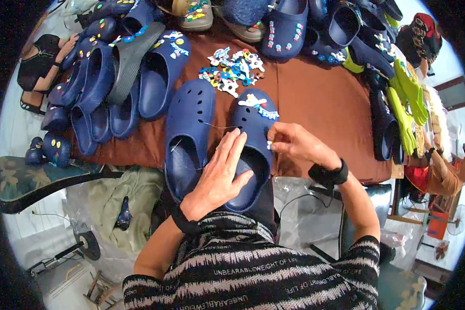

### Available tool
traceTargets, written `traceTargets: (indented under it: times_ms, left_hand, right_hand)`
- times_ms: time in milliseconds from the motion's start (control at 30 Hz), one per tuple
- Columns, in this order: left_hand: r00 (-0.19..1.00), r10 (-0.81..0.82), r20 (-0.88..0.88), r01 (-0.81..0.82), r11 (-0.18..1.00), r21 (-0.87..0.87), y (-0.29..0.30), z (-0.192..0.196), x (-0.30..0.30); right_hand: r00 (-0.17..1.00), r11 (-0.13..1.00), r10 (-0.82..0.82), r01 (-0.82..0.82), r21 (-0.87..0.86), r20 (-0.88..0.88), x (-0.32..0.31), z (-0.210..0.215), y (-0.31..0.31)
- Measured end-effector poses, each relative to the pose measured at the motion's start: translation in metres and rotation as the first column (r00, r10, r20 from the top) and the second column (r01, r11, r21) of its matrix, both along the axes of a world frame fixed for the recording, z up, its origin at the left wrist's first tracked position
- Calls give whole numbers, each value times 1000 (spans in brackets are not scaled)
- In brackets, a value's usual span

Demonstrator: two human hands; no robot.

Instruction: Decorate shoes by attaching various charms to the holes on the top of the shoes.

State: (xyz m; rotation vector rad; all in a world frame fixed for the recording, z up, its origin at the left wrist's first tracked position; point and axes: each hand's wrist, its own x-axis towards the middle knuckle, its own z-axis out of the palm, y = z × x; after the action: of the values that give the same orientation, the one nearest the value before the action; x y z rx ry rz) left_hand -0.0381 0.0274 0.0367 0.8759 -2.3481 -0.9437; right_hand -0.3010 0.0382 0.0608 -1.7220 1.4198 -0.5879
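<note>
Two navy blue clogs lie side by side before me, toes pointing away. The left clog (190, 106) has bare vent holes; the right clog (251, 116) carries a white and blue shoe charm (259, 105) on its toe. A thin thread (219, 126) runs between them. My left hand (219, 168) lies across the right clog's opening, fingers stretched and thumb spread over it. At that clog's right side, my right hand (299, 143) pinches a small white and yellow piece (269, 145), apparently another charm. The fingers partly cover it. A pile of loose, colourful charms (232, 70) sits beyond the clogs.
Brown cloth (323, 113) covers the table. Many navy clogs (95, 77) crowd its left side, more (285, 31) line the back, and yellow-green ones (400, 116) stand at the right. Other people (44, 67) sit on both sides. A chair seat (31, 178) is at the left.
</note>
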Motion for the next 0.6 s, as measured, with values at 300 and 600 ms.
traceTargets:
  times_ms: [300, 600]
  left_hand:
    - [989, 93, -116, -118, 965, -234, -11, 26, 31]
    - [937, 344, 61, -317, 912, -262, -33, 2, 55]
  right_hand:
    - [983, 995, -92, 86, -45, -158, -28, -3, -106]
    - [917, 920, -113, -48, -389, -382, -26, -44, -201]
